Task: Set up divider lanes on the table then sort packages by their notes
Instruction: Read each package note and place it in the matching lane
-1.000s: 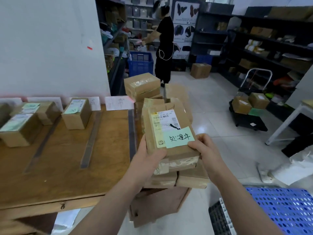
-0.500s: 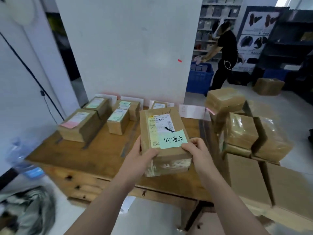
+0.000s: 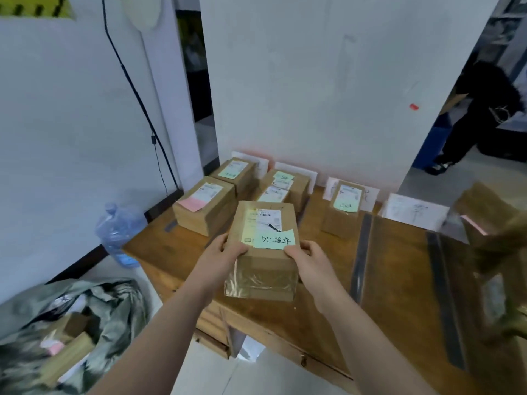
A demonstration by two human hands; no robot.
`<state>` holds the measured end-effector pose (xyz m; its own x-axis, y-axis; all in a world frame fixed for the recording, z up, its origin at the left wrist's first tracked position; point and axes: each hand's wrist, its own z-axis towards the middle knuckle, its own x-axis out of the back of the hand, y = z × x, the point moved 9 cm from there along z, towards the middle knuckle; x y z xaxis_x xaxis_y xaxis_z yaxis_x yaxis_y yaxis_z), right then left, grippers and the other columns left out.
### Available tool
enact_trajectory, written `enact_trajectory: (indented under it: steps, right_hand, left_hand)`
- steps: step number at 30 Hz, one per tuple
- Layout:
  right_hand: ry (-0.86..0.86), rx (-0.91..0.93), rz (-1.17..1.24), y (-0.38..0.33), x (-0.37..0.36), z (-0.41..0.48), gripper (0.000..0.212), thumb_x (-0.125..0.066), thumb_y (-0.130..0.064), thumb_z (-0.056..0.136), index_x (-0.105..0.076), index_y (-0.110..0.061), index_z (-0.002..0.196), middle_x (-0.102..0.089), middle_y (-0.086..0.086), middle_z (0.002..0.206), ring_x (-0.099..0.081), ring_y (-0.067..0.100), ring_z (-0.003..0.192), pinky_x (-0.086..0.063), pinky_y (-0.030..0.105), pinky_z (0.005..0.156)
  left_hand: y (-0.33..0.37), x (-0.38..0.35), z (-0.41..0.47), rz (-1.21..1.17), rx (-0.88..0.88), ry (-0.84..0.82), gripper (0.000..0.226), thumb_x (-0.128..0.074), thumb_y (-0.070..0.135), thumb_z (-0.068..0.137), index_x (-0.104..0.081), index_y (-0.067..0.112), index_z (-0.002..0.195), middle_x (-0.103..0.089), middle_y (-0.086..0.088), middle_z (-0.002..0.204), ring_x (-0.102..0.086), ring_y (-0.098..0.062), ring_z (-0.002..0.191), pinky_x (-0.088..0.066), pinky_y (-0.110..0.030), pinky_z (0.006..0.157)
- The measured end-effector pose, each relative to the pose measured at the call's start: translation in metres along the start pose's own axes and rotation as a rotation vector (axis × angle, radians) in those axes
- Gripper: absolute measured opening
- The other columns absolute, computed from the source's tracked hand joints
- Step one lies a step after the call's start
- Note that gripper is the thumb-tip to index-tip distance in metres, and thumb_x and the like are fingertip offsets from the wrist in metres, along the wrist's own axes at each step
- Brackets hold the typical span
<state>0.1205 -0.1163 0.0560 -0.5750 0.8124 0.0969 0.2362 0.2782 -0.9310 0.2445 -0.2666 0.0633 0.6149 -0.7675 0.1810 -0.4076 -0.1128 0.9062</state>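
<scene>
Wooden table [image 3: 399, 280] bears taped lanes, packages [image 3: 204, 208].

"处理中" on green note [image 3: 273, 239]

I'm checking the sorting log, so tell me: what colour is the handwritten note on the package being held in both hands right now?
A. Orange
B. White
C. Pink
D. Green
D. The held package, gripped by the left hand and the right hand, carries a pale green note with dark handwriting on its near top edge; the pink note sits on another box on the table.
</scene>
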Motion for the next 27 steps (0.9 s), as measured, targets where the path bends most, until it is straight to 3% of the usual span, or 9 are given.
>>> enact_trajectory:
  steps: [5,11,15,20,24,27]
  right_hand:
    - [-0.044,-0.059,-0.051,0.002,-0.035,0.053,0.036,-0.055,-0.036,0.095,-0.046,-0.020,0.126,-0.060,-0.010,0.100,-0.061,0.004,0.083,-0.045,0.021,0.056]
    - [0.002,-0.161,-0.089,0.020,-0.067,0.095,0.038,-0.054,-0.035,0.096,-0.044,-0.017,0.128,-0.063,-0.001,0.110,-0.064,0.012,0.084,-0.046,0.022,0.051]
    - [0.105,-0.234,-0.045,0.039,-0.080,0.112,0.040,-0.056,-0.032,0.094,-0.045,-0.016,0.129,-0.061,0.000,0.114,-0.063,0.014,0.091,-0.053,0.030,0.067]
    - [0.216,-0.280,-0.025,0.060,-0.094,0.118,0.038,-0.056,-0.026,0.095,-0.046,-0.015,0.129,-0.061,0.000,0.115,-0.061,0.010,0.089,-0.051,0.026,0.064]
    - [0.282,-0.302,-0.031,0.080,-0.101,0.120,0.034,-0.056,-0.018,0.094,-0.050,-0.015,0.128,-0.062,-0.002,0.117,-0.062,0.016,0.099,-0.056,0.033,0.081]
    - [0.314,-0.255,-0.075,0.083,-0.102,0.123,0.035,-0.057,-0.012,0.094,-0.053,-0.015,0.128,-0.060,-0.007,0.106,-0.060,0.011,0.093,-0.051,0.021,0.069]
  left_hand:
    - [-0.007,0.028,0.057,0.052,0.023,-0.005,0.043,-0.059,0.038,0.087,-0.055,0.026,0.129,-0.066,0.000,0.114,-0.065,-0.022,0.100,-0.053,-0.040,0.085]
    - [-0.022,0.044,0.112,0.048,0.067,-0.074,0.036,-0.056,0.034,0.091,-0.058,0.025,0.126,-0.067,0.001,0.113,-0.064,-0.017,0.093,-0.046,-0.030,0.071]
    - [-0.036,0.050,0.148,0.092,0.099,-0.175,0.042,-0.058,0.033,0.089,-0.055,0.025,0.130,-0.067,-0.002,0.119,-0.064,-0.024,0.104,-0.051,-0.039,0.086]
    - [-0.048,0.051,0.177,0.147,0.128,-0.321,0.051,-0.059,0.027,0.094,-0.044,0.022,0.143,-0.063,-0.003,0.127,-0.063,-0.023,0.107,-0.052,-0.034,0.085]
    - [-0.060,0.049,0.190,0.214,0.123,-0.374,0.055,-0.060,0.024,0.095,-0.039,0.026,0.146,-0.057,0.001,0.135,-0.060,-0.019,0.112,-0.052,-0.032,0.086]
    - [-0.065,0.046,0.195,0.265,0.112,-0.398,0.059,-0.059,0.021,0.096,-0.033,0.026,0.150,-0.053,0.002,0.140,-0.055,-0.017,0.117,-0.050,-0.027,0.082]
